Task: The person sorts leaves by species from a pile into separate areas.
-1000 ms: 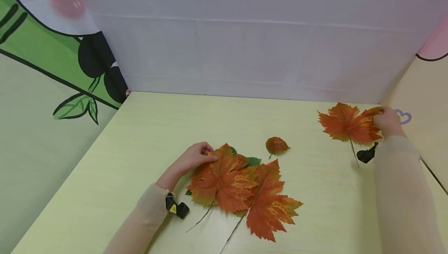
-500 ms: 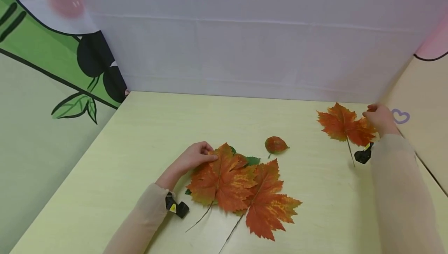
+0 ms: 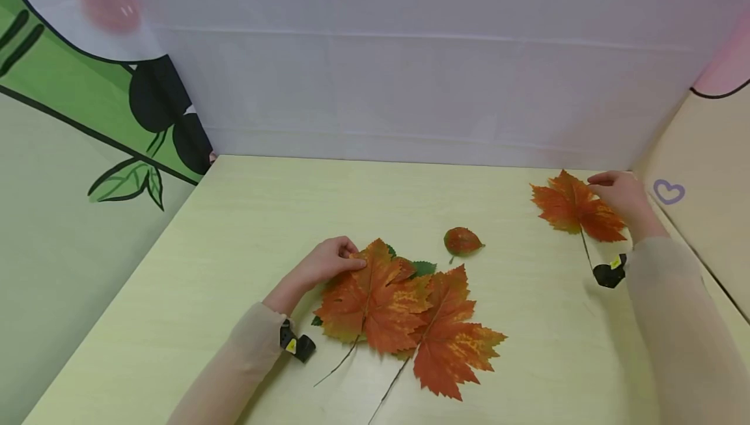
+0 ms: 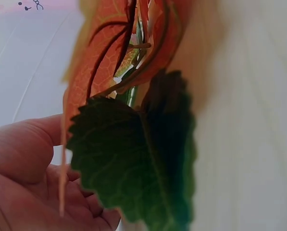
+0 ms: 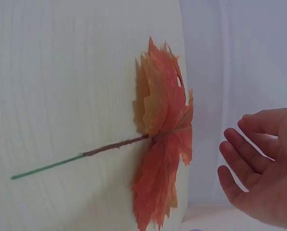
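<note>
In the head view my left hand pinches the upper left edge of an orange maple leaf, thumb on top. That leaf overlaps a second maple leaf on its right, and smaller green leaves peek out from beneath. A dark green toothed leaf hangs close to the left wrist camera. At the far right, my right hand hovers over the right side of another maple leaf, covering part of it. In the right wrist view its fingers are loosely bent, apart from the leaf.
A small reddish-brown leaf lies alone near the middle of the pale table. A white sheet rises along the back edge, with printed cartoon panels at both sides. Thin stems point toward the front.
My right hand has let go of the far right maple leaf's edge and moved left above it; the leaf's lifted right lobe has dropped. My left hand has stayed in place.
</note>
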The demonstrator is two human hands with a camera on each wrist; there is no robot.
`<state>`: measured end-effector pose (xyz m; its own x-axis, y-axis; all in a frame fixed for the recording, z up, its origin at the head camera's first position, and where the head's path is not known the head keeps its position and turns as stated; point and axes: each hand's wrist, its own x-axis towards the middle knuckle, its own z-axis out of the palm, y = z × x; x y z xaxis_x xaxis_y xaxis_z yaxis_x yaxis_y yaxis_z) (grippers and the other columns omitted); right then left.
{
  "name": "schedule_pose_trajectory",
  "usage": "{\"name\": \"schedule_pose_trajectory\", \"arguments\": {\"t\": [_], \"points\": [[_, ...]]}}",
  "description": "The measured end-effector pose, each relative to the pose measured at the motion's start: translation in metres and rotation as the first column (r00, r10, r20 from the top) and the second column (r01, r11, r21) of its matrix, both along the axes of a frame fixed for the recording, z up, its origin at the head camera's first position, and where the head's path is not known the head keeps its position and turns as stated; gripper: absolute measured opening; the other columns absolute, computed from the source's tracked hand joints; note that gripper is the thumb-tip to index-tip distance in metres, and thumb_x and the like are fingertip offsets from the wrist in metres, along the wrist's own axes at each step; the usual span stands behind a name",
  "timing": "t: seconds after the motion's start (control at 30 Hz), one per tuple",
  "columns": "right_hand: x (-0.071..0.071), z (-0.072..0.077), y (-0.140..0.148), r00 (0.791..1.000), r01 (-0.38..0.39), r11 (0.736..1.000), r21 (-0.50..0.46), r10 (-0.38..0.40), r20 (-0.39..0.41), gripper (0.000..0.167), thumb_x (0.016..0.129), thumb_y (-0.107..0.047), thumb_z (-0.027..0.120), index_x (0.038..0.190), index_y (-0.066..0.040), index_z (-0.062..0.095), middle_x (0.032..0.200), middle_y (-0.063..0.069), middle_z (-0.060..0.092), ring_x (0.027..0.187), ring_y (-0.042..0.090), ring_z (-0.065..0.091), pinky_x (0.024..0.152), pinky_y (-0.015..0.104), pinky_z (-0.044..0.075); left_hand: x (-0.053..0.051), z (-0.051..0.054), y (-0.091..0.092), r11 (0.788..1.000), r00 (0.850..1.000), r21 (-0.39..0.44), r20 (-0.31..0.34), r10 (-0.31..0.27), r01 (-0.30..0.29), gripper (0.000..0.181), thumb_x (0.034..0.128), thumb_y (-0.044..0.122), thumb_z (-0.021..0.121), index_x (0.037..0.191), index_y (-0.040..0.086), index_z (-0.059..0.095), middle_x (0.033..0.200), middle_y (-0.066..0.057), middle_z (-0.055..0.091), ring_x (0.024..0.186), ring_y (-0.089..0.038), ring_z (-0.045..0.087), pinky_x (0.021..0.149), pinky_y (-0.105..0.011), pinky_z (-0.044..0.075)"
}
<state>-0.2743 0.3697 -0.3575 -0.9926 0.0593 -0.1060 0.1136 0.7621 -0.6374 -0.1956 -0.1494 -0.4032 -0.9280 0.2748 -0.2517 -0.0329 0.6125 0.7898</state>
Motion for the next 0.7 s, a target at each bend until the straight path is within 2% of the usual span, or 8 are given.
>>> {"name": "schedule_pose_trajectory", "arguments": {"t": [0.17,0.3,0.47,0.7], "points": [[0.006,0.011,-0.022,0.996,-0.081,0.996,0.027,0.080,0.041,0.053,0.096,-0.033,0.039,0.127,0.009,0.038,0.126,0.033,0.037,0.109,0.047,0.036,0.095,0.059,0.029,0.000,-0.001,0.000,1.000,1.000,0.002,0.003,0.010,-0.010,0.027,0.0817,0.025,0.067,0.094,0.004,0.055,0.078,-0.006,0.051,0.067,-0.017,0.046,0.059,-0.028,0.039],[0.012,0.015,-0.039,0.990,-0.137,0.987,0.082,0.134,0.034,0.050,0.095,-0.032,0.040,0.125,0.009,0.041,0.122,0.032,0.043,0.105,0.044,0.042,0.092,0.056,0.034,0.000,-0.001,0.000,1.000,1.000,0.009,0.004,0.015,-0.015,0.027,0.0813,0.025,0.068,0.094,0.004,0.055,0.078,-0.006,0.051,0.067,-0.018,0.046,0.060,-0.027,0.039],[0.021,0.009,-0.060,0.979,-0.202,0.971,0.129,0.202,0.012,0.045,0.094,-0.030,0.045,0.121,0.006,0.047,0.116,0.028,0.051,0.102,0.038,0.049,0.086,0.049,0.040,0.001,-0.001,-0.001,1.000,1.000,0.018,0.005,0.016,-0.016,0.028,0.0812,0.025,0.068,0.094,0.004,0.055,0.079,-0.006,0.052,0.068,-0.018,0.047,0.060,-0.028,0.039],[0.042,0.002,-0.087,0.951,-0.307,0.943,0.128,0.307,0.018,0.036,0.092,-0.028,0.052,0.113,0.001,0.057,0.107,0.018,0.060,0.096,0.032,0.056,0.077,0.039,0.047,0.001,0.000,-0.001,0.999,1.000,0.032,0.013,0.017,-0.017,0.028,0.0818,0.025,0.067,0.095,0.004,0.055,0.078,-0.005,0.051,0.068,-0.017,0.047,0.060,-0.028,0.039]]}}
